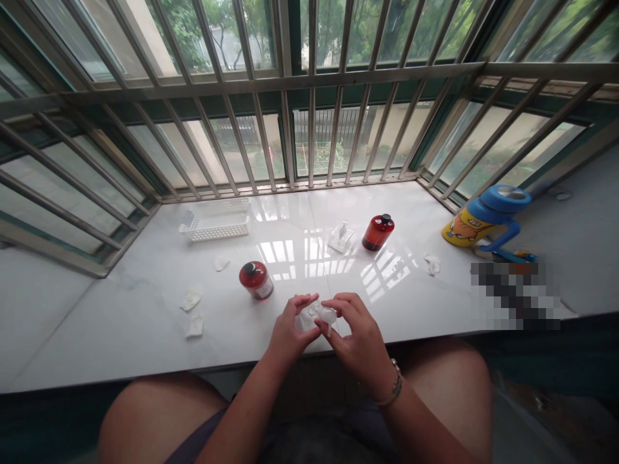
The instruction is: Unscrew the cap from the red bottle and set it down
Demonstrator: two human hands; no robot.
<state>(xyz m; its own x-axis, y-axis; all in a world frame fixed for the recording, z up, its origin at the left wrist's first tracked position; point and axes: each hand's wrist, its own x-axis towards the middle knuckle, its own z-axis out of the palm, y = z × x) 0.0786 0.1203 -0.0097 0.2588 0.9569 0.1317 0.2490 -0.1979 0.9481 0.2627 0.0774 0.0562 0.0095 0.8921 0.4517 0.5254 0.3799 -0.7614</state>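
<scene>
Both half-curled: left hand gripping clear bottle, right hand pinching translucent top

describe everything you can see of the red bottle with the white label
The red bottle has a rounded, glossy, see-through-looking body, of glass or plastic; I can't tell which. A black cap sits on its top, and the white label low on its side has print too small to read. It stands upright on the white countertop, beyond and to the left of the left hand; no hand touches it. Its fill level is unclear.
</scene>
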